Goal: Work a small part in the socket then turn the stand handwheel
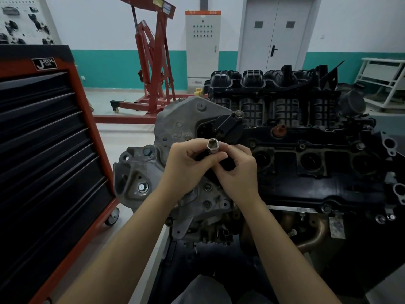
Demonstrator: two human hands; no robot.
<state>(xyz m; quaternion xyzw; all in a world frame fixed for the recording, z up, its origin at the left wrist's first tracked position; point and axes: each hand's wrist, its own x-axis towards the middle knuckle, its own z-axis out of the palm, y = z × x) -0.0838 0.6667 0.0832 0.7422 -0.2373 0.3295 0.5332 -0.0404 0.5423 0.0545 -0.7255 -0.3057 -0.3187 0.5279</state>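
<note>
Forearms: both reach forward from the bottom edge, bare, meeting over the engine's near end.
Left hand: fingers curled round the lower part of a chrome socket, thumb on the side toward the other hand.
Socket: held upright between the two hands, its open end facing up and toward the camera; a dark tool part sits below it, mostly hidden by the fingers, so what it is cannot be told.
Right hand: fingers curled and pinching at the socket's right side and the dark part beneath; fingertips touch those of the left hand.
Engine: directly under and beyond both hands, its dark valve cover stretching away to the right of the right hand.
Oil filler cap: black, just beyond the socket.
Grey metal bracket: under and to the left of the left hand, with bolts showing.
Tool cabinet: red and black, drawers closed, well left of the left hand.
Engine hoist: red, far beyond the hands on the floor.
Double door: grey, in the back wall.
</note>
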